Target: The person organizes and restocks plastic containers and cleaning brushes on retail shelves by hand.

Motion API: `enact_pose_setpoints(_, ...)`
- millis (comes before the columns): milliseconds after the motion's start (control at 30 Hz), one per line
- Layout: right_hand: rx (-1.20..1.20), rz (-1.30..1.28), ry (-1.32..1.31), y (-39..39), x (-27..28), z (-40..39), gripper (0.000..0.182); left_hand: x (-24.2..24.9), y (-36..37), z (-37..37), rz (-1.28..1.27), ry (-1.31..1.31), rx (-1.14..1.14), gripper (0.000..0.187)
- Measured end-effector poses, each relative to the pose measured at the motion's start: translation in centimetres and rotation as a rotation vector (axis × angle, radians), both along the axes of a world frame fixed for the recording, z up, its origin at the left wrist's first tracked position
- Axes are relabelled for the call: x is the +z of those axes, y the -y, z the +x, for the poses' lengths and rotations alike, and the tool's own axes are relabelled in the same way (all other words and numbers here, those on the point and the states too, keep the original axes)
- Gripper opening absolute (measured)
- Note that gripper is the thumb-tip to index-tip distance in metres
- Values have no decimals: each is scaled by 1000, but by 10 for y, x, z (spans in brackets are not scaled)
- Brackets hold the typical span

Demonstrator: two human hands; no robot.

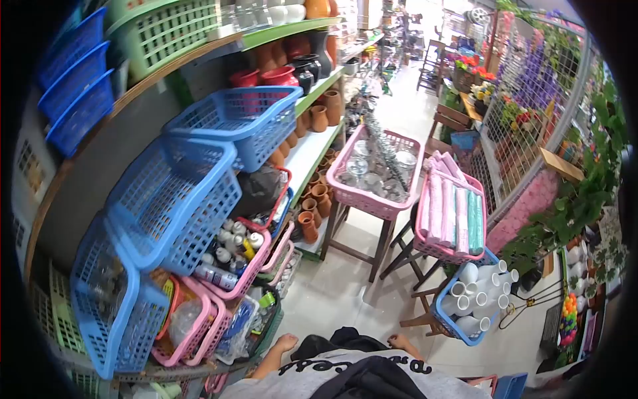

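My left hand (286, 343) hangs low beside my body with its fingers curled in, and nothing shows in it. It is nearest to a dark green basket (272, 318) of packaged goods on the left shelf. On the other side, my right hand (401, 342) hangs by my hip, fingers loosely apart, holding nothing that I can see. Closest to it is a blue basket (473, 342) of white vases (475, 298) on a wooden stool (425, 322). Neither hand touches any goods.
Blue baskets (179, 193) jut from the left shelving, above a pink basket (258, 263) of spray cans. Ahead, a pink basket (362, 194) of glassware and a pink basket (444, 250) of wrapped rolls stand on stools. A wire mesh panel (531, 100) with flowers lines the right.
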State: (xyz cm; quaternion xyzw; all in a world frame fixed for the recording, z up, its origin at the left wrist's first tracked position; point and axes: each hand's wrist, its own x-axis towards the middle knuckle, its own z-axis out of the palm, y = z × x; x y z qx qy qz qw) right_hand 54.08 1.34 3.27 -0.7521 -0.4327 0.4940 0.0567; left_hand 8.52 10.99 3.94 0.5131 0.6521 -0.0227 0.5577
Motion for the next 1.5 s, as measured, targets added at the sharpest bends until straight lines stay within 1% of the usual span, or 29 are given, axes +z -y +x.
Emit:
enact_pose_setpoints(33,-22,-2,-3,-9,3,-1,29,-1,-17,11,-2,-3,-22,37)
enact_pose_setpoints(100,-195,113,-179,-25,14,-3,25,0,-46,33,136,-53,-121,37)
enact_pose_setpoints(133,-215,102,-182,-34,20,-5,25,4,-58,41,124,-56,-141,37)
enact_pose_setpoints(200,-259,278,-265,-57,37,-9,21,18,-89,59,261,201,-94,33)
enact_pose_setpoints(233,-263,335,-239,-74,54,-12,21,27,-105,68,250,198,-110,33)
enact_pose_setpoints(300,-325,492,-225,-114,86,-13,17,62,-145,95,425,369,-111,28)
enact_pose_setpoints(367,-411,696,-214,-160,118,-13,13,108,-186,126,498,385,-146,27)
enact_pose_setpoints(533,-505,1159,42,-287,251,-8,8,198,-296,193,670,709,-170,20)
enact_pose_setpoints(633,-439,1290,115,-351,315,0,9,265,-345,227,708,813,-176,17)
enact_pose_setpoints(700,-338,1263,196,-386,342,8,14,294,-373,247,793,877,-180,16)
enact_pose_setpoints(733,-301,1259,252,-404,345,14,19,304,-389,257,761,895,-191,15)
enact_pose_setpoints(800,-268,1251,302,-432,338,26,24,314,-424,278,806,832,-207,16)
enact_pose_setpoints(867,-143,1218,666,-456,326,39,35,315,-460,296,921,751,-239,17)
enact_pose_setpoints(900,-140,1222,665,-464,320,44,35,315,-476,304,998,707,-257,18)
enact_pose_setpoints(933,-132,1073,693,-471,315,47,38,317,-489,311,912,707,-233,22)
enact_pose_setpoints(967,-122,918,714,-475,310,49,42,316,-502,317,912,702,-227,22)
enact_pose_setpoints(1033,-61,897,706,-479,311,52,37,304,-531,326,1062,555,-320,25)
enact_pose_setpoints(1067,-41,828,651,-482,306,56,34,301,-543,330,1015,495,-363,31)
enact_pose_setpoints(1100,-24,760,598,-485,301,60,31,298,-553,334,1015,489,-368,31)
enact_pose_setpoints(1133,-69,876,574,-487,296,63,24,296,-563,338,1121,360,-428,35)
enact_pose_setpoints(1167,-73,871,571,-488,291,69,24,292,-571,342,1220,229,-486,39)
enact_pose_setpoints(1200,-104,861,471,-486,295,72,22,291,-581,346,1197,159,-531,54)
enact_pose_setpoints(1233,-134,851,372,-484,300,76,21,288,-587,351,1191,162,-533,54)
enact_pose_setpoints(1300,-181,845,303,-478,312,81,19,286,-596,359,1140,-117,-584,67)
enact_pose_setpoints(1333,-230,842,233,-474,318,83,18,287,-601,364,1083,-245,-647,87)
enact_pose_setpoints(1367,-281,840,165,-472,320,86,17,288,-604,369,1081,-242,-651,87)
enact_pose_setpoints(1400,-349,875,29,-469,320,87,19,294,-603,371,1083,-333,-714,94)
enact_pose_setpoints(1467,-354,843,14,-466,319,90,20,298,-602,380,1106,-474,-791,109)
enact_pose_setpoints(1500,-352,816,-4,-465,319,91,21,296,-603,384,1107,-471,-795,109)
